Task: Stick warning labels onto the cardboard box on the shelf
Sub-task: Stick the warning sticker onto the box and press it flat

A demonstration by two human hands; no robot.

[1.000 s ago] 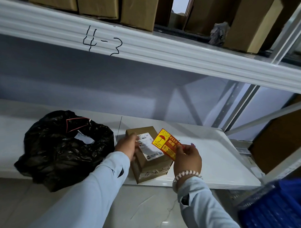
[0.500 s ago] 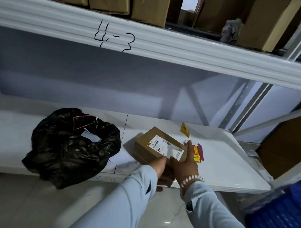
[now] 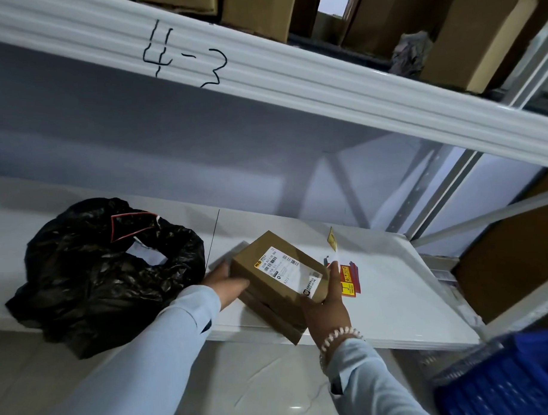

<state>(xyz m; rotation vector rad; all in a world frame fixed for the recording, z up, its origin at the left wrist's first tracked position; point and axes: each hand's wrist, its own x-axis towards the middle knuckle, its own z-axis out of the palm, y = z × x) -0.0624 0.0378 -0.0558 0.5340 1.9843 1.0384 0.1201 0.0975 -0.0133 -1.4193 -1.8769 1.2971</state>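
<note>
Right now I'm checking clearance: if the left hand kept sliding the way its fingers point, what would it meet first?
The left hand already touches the cardboard box, so it meets that. Beyond it, probably the red label sheet; depth is unclear.

White metal racking [image 3: 293, 91] marked "4-3" — pale wall [image 3: 140, 143] behind, glossy tiled floor [image 3: 242, 394] below.

Looked like a stockroom: white metal shelving [image 3: 387, 104] hand-marked "4-3" [image 3: 185, 53], cardboard boxes [image 3: 478, 35] stacked above, blue crate [image 3: 505, 379] nearby.

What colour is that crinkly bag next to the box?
Black, shiny and wrinkled bag, seen in the head view.
</note>
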